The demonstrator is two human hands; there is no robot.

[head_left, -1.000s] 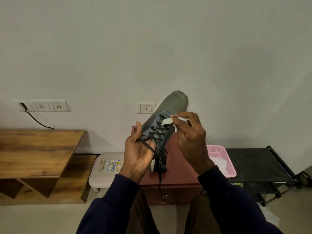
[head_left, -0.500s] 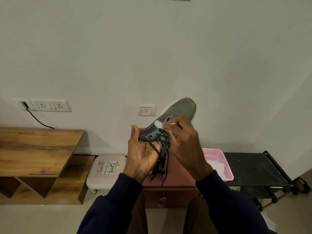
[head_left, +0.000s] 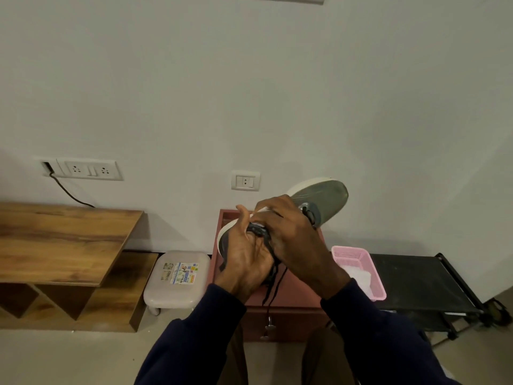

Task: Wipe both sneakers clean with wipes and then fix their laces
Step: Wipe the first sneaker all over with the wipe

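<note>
A grey sneaker [head_left: 323, 200] with a white sole and black laces [head_left: 273, 284] is held in the air in front of me, toe pointing up and to the right. My left hand [head_left: 245, 262] grips its heel end from below. My right hand [head_left: 288, 232] lies over the laced middle, fingers closed. A small white bit of wipe [head_left: 259, 210] shows at its fingertips; most of it is hidden. Loose lace ends hang down between my wrists. Only one sneaker is in view.
Below the shoe stands a reddish cabinet [head_left: 294, 309]. A pink basket [head_left: 361, 262] with white wipes sits on a black rack [head_left: 422, 279] at the right. A white stool [head_left: 177, 279] and a wooden shelf unit [head_left: 63, 240] stand at the left.
The sneaker has tipped from nearly upright toward the right. My right hand has slid with the wipe from the toe side down over the laces. The view has tilted up a little.
</note>
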